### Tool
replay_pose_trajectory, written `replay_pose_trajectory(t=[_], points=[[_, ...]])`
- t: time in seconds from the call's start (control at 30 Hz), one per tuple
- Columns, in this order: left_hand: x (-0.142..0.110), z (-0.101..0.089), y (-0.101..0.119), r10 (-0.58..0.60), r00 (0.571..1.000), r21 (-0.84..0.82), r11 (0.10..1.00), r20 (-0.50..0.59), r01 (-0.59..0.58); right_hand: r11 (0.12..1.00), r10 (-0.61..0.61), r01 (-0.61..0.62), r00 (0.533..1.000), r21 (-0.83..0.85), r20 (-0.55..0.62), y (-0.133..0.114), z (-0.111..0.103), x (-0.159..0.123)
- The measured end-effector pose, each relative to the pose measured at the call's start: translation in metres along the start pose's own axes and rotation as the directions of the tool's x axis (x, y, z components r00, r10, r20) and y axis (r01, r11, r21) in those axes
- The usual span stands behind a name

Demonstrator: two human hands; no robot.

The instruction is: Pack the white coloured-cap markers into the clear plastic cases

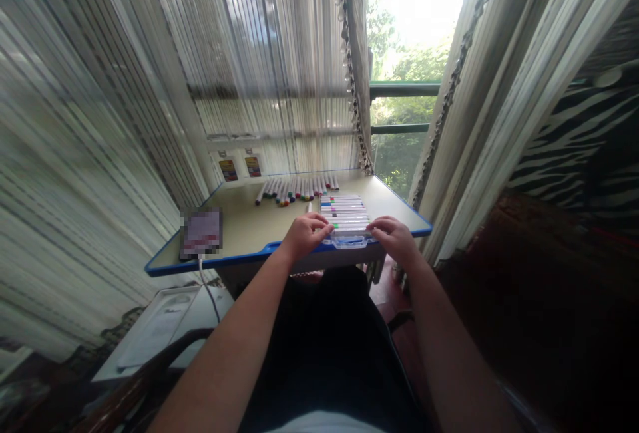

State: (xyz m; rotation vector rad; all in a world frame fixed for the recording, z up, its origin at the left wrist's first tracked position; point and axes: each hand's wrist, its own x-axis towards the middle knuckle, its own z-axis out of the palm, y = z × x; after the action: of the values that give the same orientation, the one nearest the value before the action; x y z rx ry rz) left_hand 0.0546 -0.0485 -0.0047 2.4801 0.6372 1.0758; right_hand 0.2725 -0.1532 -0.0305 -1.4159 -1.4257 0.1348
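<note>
A clear plastic case [349, 243] with a handle lies near the front edge of the desk. White markers [344, 210] with coloured cap ends lie side by side in it. My left hand [308, 232] is at the left end of the nearest marker [351, 227], its fingers bent and closed at that end. At the same marker's right end, my right hand [394, 236] has its thumb and fingers drawn together. The fingers partly hide both ends of this marker.
Several loose markers [299, 188] lie in a row at the back of the desk [249, 230]. A blurred-out device [201, 233] with a white cable [202, 273] sits at the left. Two small packs [240, 167] hang behind the desk. String curtains [279, 87] surround it.
</note>
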Motion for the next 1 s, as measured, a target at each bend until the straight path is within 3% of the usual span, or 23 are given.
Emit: replay_pose_trajectory(t=[0.4, 0.87, 1.0], points=[[-0.0006, -0.0017, 0.0032, 0.000, 1.000, -0.014, 1.000, -0.005, 0.000, 0.999, 0.046, -0.046, 0.999, -0.022, -0.022, 0.0006, 0.0025, 0.0014], [-0.0002, -0.0020, 0.0015, 0.032, 0.999, 0.015, 0.999, 0.035, -0.033, 0.998, 0.035, -0.033, 0.998, -0.047, 0.052, 0.0007, 0.0010, 0.0039], [0.0016, -0.0025, 0.0011, -0.005, 0.999, 0.046, 0.999, 0.035, 0.003, 0.999, 0.027, -0.025, 0.998, -0.048, 0.049, 0.0022, 0.0008, 0.0037]])
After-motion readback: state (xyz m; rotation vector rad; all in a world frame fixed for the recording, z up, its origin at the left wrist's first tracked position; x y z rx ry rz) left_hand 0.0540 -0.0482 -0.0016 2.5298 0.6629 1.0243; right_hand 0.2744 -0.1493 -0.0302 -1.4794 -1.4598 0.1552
